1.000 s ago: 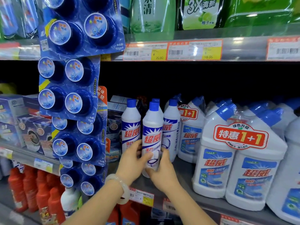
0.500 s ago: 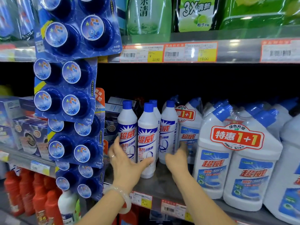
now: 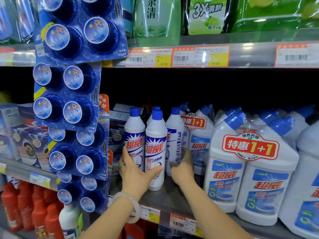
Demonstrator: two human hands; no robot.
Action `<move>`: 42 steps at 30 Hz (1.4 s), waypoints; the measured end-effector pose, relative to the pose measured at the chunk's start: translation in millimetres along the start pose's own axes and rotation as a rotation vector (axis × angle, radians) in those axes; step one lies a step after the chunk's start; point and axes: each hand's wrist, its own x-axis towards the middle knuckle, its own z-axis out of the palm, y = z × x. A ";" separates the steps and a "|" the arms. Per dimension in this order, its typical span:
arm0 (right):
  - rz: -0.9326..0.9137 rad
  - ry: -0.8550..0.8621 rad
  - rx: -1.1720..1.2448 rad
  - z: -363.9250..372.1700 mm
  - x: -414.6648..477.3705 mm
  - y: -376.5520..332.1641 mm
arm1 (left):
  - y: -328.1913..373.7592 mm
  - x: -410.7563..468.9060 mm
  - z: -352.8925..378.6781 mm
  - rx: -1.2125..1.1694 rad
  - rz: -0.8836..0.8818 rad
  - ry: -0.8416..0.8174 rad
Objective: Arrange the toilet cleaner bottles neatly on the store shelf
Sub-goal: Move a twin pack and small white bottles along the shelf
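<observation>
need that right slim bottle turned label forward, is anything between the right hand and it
Nothing visible: the right hand grips the right slim bottle low down, fingers on its right side. The 1+1 pack bottle stands close against that side, so turning room looks tight.

White bottles (image 3: 155, 128), blue caps (image 3: 157, 115), starburst labels (image 3: 135, 141); bracelet (image 3: 133, 207) apparently pale.
</observation>
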 end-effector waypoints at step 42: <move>-0.230 -0.193 -1.229 -143.9 90.5 -165.8 | 148.8 58.8 45.2 0.834 0.619 -0.228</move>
